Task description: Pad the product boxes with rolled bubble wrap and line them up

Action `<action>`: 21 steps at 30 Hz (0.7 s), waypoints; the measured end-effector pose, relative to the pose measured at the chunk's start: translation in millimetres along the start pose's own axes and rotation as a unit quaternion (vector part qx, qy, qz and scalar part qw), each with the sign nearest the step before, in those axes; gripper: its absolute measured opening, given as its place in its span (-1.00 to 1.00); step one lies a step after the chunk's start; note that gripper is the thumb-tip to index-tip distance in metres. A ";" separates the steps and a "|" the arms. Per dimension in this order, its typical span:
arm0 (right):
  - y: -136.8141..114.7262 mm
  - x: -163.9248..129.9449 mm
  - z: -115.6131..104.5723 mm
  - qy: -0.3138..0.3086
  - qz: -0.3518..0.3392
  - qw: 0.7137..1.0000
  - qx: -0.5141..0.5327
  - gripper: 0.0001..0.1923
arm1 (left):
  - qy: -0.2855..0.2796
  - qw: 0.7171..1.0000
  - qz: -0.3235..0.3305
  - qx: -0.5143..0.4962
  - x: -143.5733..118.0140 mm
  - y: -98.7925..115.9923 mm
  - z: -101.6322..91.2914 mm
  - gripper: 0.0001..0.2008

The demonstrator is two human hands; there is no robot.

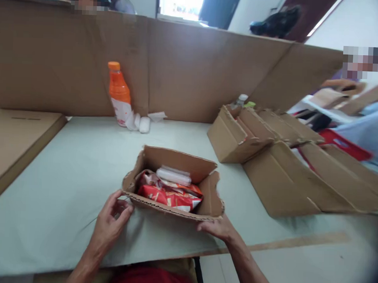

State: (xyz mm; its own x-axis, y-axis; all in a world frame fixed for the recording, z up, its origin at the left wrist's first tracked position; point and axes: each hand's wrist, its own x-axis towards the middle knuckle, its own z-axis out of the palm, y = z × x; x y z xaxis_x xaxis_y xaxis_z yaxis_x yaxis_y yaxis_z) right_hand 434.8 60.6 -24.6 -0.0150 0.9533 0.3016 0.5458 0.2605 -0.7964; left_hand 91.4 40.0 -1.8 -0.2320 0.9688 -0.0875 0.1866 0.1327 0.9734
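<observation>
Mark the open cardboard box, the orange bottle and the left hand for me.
open cardboard box [175, 159]: head view, on its back inner wall.
orange bottle [118, 90]: head view, on its orange body.
left hand [108, 225]: head view, on the back of the hand.

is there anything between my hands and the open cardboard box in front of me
Nothing visible. The left hand sits at the near left corner of the open box and the right hand touches its near right edge. The orange bottle and the other cartons stand farther back, out of the way.

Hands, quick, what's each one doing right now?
Left hand: open, fingers curled at the cardboard box near-left corner.
Right hand: open, flat against its near-right edge.
</observation>
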 end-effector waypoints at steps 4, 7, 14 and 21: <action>-3.3 -2.4 1.8 -0.063 -0.005 0.995 0.081 0.41 | -0.044 0.998 -0.027 -0.023 4.4 -1.8 6.7 -0.44; -1.3 -15.6 -8.4 0.005 0.003 0.998 0.069 0.34 | -0.094 0.995 -0.023 -0.028 14.7 2.3 28.4 -0.40; 21.1 -74.7 -63.5 0.284 0.107 0.952 -0.032 0.19 | -0.253 0.959 0.113 -0.066 6.6 10.8 131.3 -0.27; 21.7 -77.4 -78.9 0.448 0.111 0.881 -0.101 0.15 | -0.422 0.882 0.209 0.002 -23.5 20.6 196.9 -0.24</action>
State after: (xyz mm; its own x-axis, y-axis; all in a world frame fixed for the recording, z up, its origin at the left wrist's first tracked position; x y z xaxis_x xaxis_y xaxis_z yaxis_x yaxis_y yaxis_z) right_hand 513.8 -19.6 -23.9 0.7288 0.4501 0.5160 0.5922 -0.0361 -0.8050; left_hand 288.7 61.2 -21.3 0.6501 0.7446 0.1513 0.0908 -0.2738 0.9575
